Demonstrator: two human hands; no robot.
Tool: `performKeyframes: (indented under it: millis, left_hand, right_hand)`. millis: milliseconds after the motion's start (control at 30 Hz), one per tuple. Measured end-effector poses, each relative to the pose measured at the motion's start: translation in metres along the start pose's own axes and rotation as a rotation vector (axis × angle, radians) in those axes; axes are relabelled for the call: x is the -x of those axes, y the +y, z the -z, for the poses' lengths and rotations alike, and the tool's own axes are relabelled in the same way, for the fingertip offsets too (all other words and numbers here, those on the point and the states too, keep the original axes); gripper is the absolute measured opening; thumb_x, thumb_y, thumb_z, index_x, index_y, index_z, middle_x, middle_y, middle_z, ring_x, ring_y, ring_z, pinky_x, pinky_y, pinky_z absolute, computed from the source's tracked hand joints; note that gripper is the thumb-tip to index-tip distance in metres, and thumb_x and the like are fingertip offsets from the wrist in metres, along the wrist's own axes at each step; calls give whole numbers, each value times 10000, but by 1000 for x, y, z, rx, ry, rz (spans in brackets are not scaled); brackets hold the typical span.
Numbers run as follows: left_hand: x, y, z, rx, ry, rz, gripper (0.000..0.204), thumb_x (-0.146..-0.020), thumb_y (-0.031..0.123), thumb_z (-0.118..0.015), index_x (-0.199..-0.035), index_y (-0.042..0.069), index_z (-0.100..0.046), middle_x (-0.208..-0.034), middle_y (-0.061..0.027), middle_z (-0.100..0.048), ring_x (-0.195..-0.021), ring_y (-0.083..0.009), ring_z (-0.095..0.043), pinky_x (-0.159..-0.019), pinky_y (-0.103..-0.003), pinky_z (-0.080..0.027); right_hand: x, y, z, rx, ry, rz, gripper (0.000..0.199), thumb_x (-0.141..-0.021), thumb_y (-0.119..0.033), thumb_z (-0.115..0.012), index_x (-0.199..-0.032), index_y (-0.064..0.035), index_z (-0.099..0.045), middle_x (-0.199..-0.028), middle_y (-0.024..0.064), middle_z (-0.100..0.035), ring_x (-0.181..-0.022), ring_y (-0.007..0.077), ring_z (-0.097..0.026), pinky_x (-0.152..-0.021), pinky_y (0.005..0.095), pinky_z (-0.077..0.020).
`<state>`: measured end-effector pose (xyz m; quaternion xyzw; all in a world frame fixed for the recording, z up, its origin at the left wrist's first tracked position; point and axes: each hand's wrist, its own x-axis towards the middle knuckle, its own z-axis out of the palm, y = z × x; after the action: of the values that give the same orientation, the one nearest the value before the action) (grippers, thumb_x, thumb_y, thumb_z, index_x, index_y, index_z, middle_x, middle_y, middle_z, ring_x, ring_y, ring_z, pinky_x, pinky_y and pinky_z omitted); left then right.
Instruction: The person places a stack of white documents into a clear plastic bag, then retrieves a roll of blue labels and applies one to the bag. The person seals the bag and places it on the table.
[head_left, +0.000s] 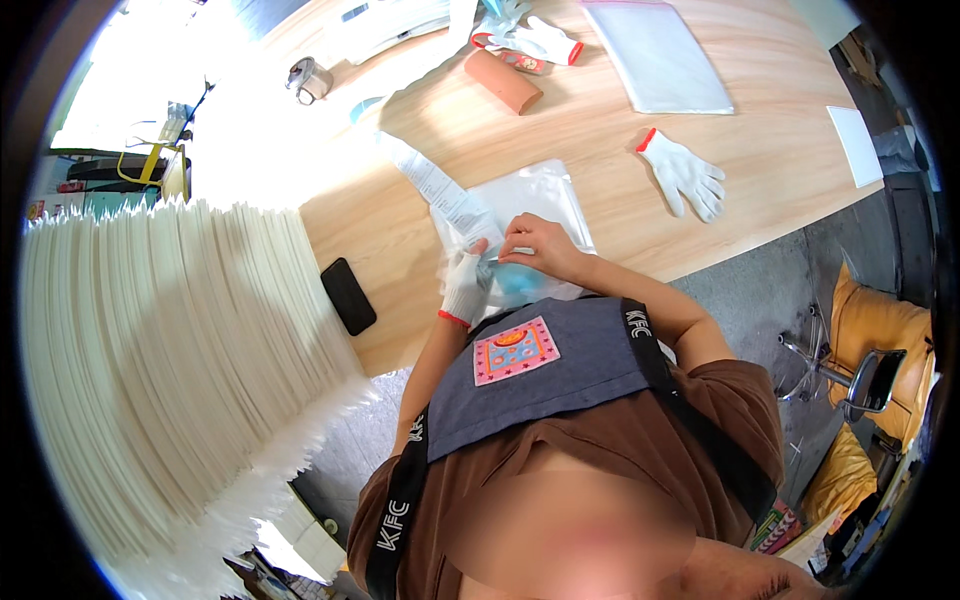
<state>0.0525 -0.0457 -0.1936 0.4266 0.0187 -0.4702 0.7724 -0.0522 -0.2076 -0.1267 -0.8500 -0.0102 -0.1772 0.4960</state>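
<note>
My left hand [466,283] wears a white knit glove with a red cuff and grips the near edge of a clear plastic bag [540,195] that lies on the wooden table [600,120]. My right hand [533,244] is bare and pinches the same bag edge, right beside the left hand. Something light blue [525,280] shows inside the bag under my hands. A long white paper strip [435,185] runs from the bag toward the far left.
A loose white glove [685,175] lies to the right of the bag. A black phone [348,295] sits at the table's near left edge. Farther back are a brown roll [503,82], another glove [535,40] and a large clear bag [660,55]. An orange chair [875,360] stands at right.
</note>
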Motion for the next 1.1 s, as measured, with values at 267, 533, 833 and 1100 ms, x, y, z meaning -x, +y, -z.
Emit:
performKeyframes:
  millis: [267,533,833,1100]
  left_hand:
    - [13,14,-35,63,-9,-78,307,-868,49,-516,-1165,17,-443,-1052,-89,-552,-971,-202,-562,-834,-337,-493]
    - [9,10,-27,45,29,-60,337,-852,47,-541,-1171,23,-433,-1054,-80,-552,-965,-213,-566,-849,-353,-489]
    - [10,11,-30,45,9,-57,343,-849,56,-553,-1169,20,-435,-1054,-81,-554,-954,-211,-573,-831,-347,-500]
    - [13,13,-29,42,23,-31,320,-866,69,-537,-1165,5,-444,-1067,-86,-561,-968,-200,-573,-836,-336,-494]
  right_hand:
    - [-18,58,57,-429,86,-798,202,-743,-229,-696,-787,-35,-664,-689,-13,-609,-586,59,-500,-528,211,-388]
    - [-23,84,59,2,190,-690,232,-701,-236,-716,-759,-18,-661,-598,38,-593,-556,88,-524,-532,238,-407]
    - [-15,80,45,384,277,-557,118,-651,-195,-718,-711,-115,-656,-867,41,-580,-729,171,-561,-641,294,-456]
    - [-13,48,49,-129,380,-478,331,-643,-97,-738,-959,-101,-638,-949,72,-598,-739,153,-577,-654,273,-477]
